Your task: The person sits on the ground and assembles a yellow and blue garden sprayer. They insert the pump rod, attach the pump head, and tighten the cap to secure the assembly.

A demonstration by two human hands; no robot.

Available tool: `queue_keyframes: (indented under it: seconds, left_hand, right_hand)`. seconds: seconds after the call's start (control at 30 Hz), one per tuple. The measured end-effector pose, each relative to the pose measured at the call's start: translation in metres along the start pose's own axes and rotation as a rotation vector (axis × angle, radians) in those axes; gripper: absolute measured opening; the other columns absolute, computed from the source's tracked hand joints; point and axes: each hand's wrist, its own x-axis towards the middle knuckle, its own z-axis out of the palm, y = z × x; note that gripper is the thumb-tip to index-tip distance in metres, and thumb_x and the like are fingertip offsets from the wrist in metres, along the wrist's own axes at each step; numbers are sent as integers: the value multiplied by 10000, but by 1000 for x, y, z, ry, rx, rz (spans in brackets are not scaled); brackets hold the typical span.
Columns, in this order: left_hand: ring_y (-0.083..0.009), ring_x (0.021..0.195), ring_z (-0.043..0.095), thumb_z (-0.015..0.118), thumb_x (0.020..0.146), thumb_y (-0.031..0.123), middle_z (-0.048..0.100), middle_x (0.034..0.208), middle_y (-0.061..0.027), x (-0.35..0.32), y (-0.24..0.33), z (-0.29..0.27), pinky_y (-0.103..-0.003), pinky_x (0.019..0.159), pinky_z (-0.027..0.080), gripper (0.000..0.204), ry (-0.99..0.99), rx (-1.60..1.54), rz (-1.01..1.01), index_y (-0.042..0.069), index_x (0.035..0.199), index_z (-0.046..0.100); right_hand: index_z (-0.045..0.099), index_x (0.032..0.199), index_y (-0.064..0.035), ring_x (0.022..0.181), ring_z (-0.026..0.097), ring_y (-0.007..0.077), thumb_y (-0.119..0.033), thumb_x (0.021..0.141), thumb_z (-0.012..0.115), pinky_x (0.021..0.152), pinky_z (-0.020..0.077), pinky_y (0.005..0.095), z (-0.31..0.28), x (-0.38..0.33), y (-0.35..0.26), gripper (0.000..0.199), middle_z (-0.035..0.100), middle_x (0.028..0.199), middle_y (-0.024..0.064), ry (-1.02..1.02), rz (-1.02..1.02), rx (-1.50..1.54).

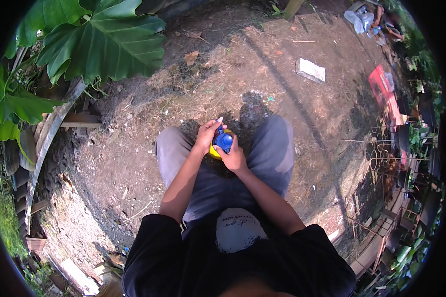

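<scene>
I look down at my own lap, knees in grey trousers [277, 148]. Between the knees both hands hold a small yellow bottle [214, 152] with a blue cap [224, 141]. My left hand [206, 134] wraps the bottle from the left, one finger raised above the cap. My right hand [233, 157] grips it from the lower right, thumb against the blue cap. Most of the yellow body is hidden by the fingers.
Bare dirt with dry grass lies all around. Large green leaves [101, 42] hang at the upper left above a curved plank [47, 141]. A pale flat stone [310, 70] lies ahead, a red sheet [384, 91] and pots stand to the right.
</scene>
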Motion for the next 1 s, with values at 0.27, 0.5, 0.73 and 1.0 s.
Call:
queue_keyframes:
  seconds: [0.27,0.5,0.73,1.0]
  left_hand:
    - [-113,1004,634,642,960,229,701,1112,-41,-5,14,-5,-251,902,460,317,-68,88,-34,41,1215,632]
    - [-134,997,633,623,968,219,693,1119,-61,-10,12,0,-284,945,463,274,52,155,-27,25,1160,632]
    - [-128,963,628,659,951,200,688,1077,-50,-6,5,-3,-295,910,491,269,9,100,-5,28,1155,625]
    - [-185,991,651,586,979,120,669,1146,-141,-10,12,11,-327,933,504,318,55,133,-26,-4,1262,508]
  right_hand:
    - [371,1357,-65,1038,624,451,-427,836,711,835,510,501,3,1,4,721,642,1132,259,11,-4,-1]
    - [349,1357,-72,1080,638,414,-415,857,715,873,509,478,2,0,3,708,646,1150,239,7,-24,-6]
    - [335,1373,-79,1084,642,400,-410,857,716,879,511,467,4,0,4,722,642,1162,237,-12,6,0]
    - [344,1367,-73,1061,654,393,-381,859,722,868,514,457,6,-1,9,703,648,1142,231,24,-40,35]
